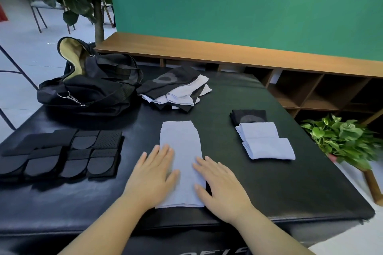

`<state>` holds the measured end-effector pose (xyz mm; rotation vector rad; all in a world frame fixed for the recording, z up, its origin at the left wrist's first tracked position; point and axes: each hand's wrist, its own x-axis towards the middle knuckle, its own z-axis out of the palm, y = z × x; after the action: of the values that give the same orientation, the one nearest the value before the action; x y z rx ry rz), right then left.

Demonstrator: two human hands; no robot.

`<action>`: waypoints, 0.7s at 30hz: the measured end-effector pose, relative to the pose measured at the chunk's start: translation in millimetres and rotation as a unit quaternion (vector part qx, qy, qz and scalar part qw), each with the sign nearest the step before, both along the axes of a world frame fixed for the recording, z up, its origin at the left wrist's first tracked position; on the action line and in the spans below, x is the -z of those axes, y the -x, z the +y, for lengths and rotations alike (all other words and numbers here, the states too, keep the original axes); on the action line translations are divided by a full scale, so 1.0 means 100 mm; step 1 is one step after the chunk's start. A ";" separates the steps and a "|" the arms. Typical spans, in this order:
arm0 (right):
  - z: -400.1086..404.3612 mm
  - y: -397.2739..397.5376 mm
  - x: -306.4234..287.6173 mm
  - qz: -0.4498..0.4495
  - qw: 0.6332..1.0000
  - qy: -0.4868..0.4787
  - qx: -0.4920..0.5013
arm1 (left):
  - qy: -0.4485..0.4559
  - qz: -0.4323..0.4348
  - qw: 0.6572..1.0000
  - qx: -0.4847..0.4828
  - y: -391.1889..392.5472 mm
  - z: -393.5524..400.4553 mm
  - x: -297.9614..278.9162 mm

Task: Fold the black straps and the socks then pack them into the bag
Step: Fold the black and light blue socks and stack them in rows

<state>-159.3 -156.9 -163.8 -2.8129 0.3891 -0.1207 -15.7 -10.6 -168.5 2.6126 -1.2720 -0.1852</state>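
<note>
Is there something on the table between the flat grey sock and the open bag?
Nothing visible does. The grey sock lies under both hands, and bare table leads to the bag; the unfolded pile sits right of that line.

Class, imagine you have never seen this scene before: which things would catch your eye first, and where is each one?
First, the two hands, left hand and right hand, lying flat on a pale grey sock spread at the near middle of the black table. Next, the open black bag at the far left, with an unsorted sock pile just right of it. Folded socks sit to the right, black straps to the left.
</note>
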 end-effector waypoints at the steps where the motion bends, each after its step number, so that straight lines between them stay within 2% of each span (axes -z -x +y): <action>1: 0.00 0.00 0.00 -0.007 1.000 -0.001 0.002 | 0.001 -0.002 1.000 -0.011 -0.04 0.04 0.01; 5: 0.00 0.01 0.00 -0.035 0.999 -0.013 0.011 | 0.000 -0.012 1.000 -0.020 -0.06 0.11 0.01; 8: 0.02 0.02 -0.03 -0.023 0.999 -0.007 -0.037 | 0.014 -0.017 1.000 -0.014 -0.06 0.10 0.01; 10: 0.03 0.01 -0.05 0.003 0.998 0.001 -0.069 | 0.031 -0.022 0.999 0.008 -0.07 0.13 0.01; 15: 0.02 -0.02 -0.02 0.048 0.997 0.043 -0.048 | 0.051 -0.011 0.991 0.127 0.03 0.28 0.00; 18: 0.04 -0.01 -0.01 0.049 0.997 0.045 -0.032 | 0.046 -0.024 0.988 0.146 0.07 0.34 0.04; 21: 0.06 0.04 -0.02 0.029 0.998 0.031 -0.036 | 0.086 -0.028 0.986 0.137 0.09 0.38 0.08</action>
<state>-163.2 -151.4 -161.9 -2.8927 0.3013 -0.0370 -24.4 27.8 -176.3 2.3085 -1.5890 -0.0444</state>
